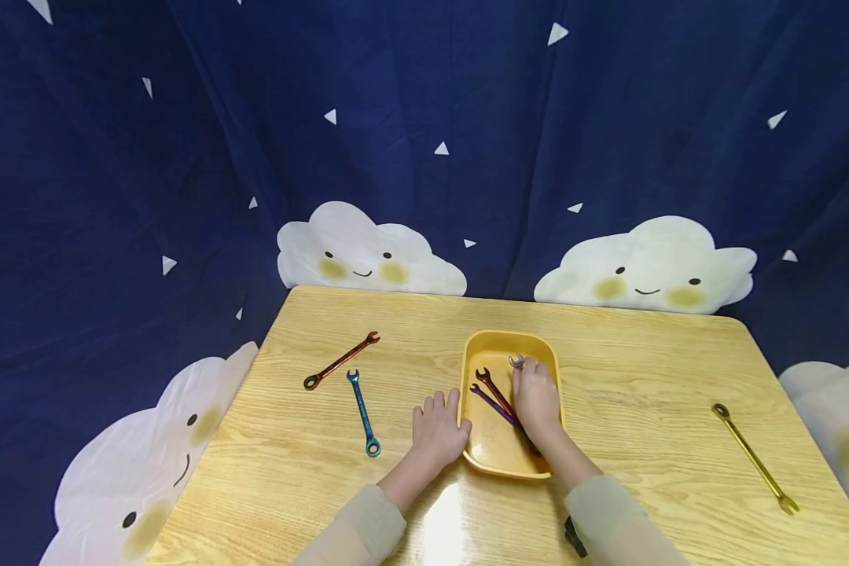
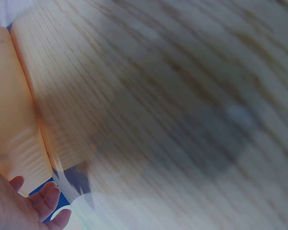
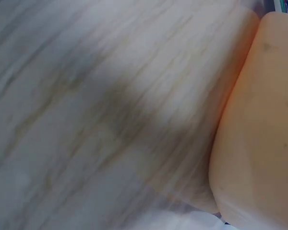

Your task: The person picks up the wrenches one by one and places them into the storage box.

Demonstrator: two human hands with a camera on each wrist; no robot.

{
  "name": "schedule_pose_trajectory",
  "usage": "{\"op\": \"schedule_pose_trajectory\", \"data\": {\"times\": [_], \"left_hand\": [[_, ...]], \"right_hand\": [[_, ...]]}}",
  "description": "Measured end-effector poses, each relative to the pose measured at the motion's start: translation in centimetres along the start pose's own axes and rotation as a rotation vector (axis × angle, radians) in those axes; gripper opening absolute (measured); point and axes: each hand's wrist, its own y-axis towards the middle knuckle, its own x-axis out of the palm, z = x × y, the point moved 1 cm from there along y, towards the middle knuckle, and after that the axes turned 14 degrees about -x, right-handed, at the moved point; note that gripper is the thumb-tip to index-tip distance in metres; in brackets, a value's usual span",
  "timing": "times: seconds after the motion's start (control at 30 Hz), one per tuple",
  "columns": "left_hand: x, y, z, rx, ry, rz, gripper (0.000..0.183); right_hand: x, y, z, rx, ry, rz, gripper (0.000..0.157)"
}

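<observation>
Since the right hand (image 1: 538,397) is curled over it, all I get of the silver wrench (image 1: 516,361) is one open end, poking out inside the yellow tray (image 1: 495,452) near its far edge. Looks like the fingers are gripping it, but the actual hold is hidden. Two more in the tray, a dark red wrench (image 1: 494,387) and a purple wrench (image 1: 491,403), have their near ends lost under that hand and forearm. The left hand (image 1: 439,428) touches the tray's left edge, fingers relaxed, not wrapped round anything. Right wrist cam is no help: just blurry worktop and tray wall.

Further out, a copper wrench (image 1: 342,362) and a teal wrench (image 1: 363,412) lie toward the worktop's (image 1: 644,377) left edge, and a gold wrench (image 1: 752,460) sits by the right edge. Worktop's near corners are cut off. Some black thing (image 1: 574,538) is half covered by the right sleeve (image 1: 611,511), can't tell what. Navy curtain (image 1: 410,94) behind the far edge.
</observation>
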Motion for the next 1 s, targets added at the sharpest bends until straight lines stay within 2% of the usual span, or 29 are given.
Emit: {"op": "schedule_pose_trajectory", "data": {"times": [0.5, 0.83, 1.0], "left_hand": [[0.1, 0.1, -0.1, -0.005, -0.004, -0.006, 0.044], [0.0, -0.2, 0.0, 0.015, -0.049, 0.030, 0.042], [0.1, 0.0, 0.0, -0.001, -0.033, -0.010, 0.044]], "right_hand": [[0.9, -0.1, -0.3, -0.007, -0.083, -0.156, 0.019], [1.7, -0.7, -0.4, -0.058, -0.113, -0.205, 0.015], [1.8, -0.8, -0.6, -0.099, -0.131, -0.212, 0.015]]}}
